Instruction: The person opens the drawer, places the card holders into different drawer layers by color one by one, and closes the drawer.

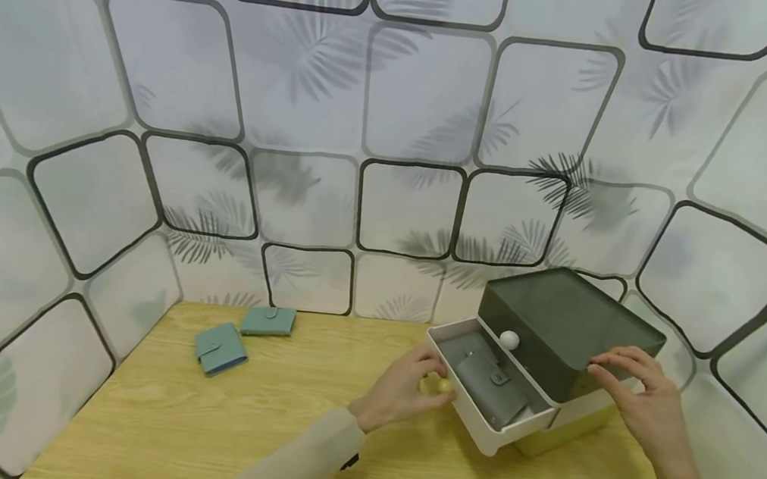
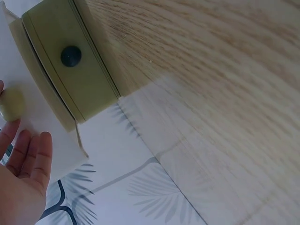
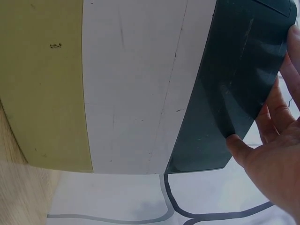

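1. While two teal snap wallets (image 1: 220,351) lie well left of it, our left hand (image 1: 400,392) pinches the yellow knob (image 1: 445,386) of the white drawer (image 1: 479,428).
2. Just right of that grip, the drawer holds a gray snap wallet (image 1: 488,389).
3. Our right hand (image 1: 649,411), thumb and fingers apart, touches the dark green upper tier (image 1: 575,317).

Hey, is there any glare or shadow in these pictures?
Head view: soft, even light, no strong glare on the dark green tier; left wrist view: a pale sheen across part of the wooden tabletop; right wrist view: a dark streak, shadow or reflection, beside the right hand.
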Available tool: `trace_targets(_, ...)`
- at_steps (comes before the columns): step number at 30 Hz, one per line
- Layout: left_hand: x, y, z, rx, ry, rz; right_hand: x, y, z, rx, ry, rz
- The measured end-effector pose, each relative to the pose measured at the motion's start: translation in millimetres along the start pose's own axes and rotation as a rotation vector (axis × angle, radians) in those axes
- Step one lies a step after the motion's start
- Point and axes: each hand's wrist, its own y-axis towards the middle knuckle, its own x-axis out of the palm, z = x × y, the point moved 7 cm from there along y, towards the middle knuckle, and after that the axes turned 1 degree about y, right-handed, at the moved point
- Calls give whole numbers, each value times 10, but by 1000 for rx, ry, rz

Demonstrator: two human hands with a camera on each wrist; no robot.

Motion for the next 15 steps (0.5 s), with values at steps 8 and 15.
trace_targets(8,21,44,71,65,57,-13,-11,-3,3,9,-16,-8)
trace_targets(15,101,122,128,72,130,-15,-2,-8,13,21,-29,-18)
